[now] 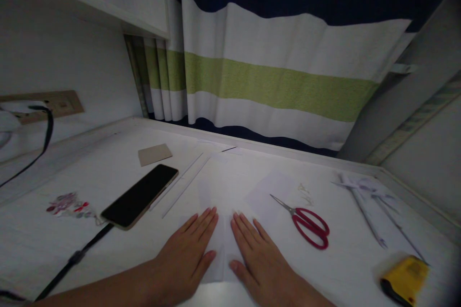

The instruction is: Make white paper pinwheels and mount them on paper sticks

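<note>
A sheet of white paper [219,261] lies on the white table at the near middle, with a crease or edge running between my hands. My left hand [189,254] rests flat on its left side, fingers stretched out and pointing away from me. On the right side my right hand [255,254] lies flat too, its fingers straight. Neither hand grips anything. Scissors with red handles [309,225] lie to the right of my right hand, their tips over another pale paper piece [264,192].
A black phone [140,196] with a strap lies left, beside small stickers or charms [70,205] and a cardboard piece [154,154]. Thin white strips [185,187] lie behind my left hand. At right are a white ribbon-like bundle [367,189] and a yellow tool [406,278]. A curtain [273,81] hangs behind.
</note>
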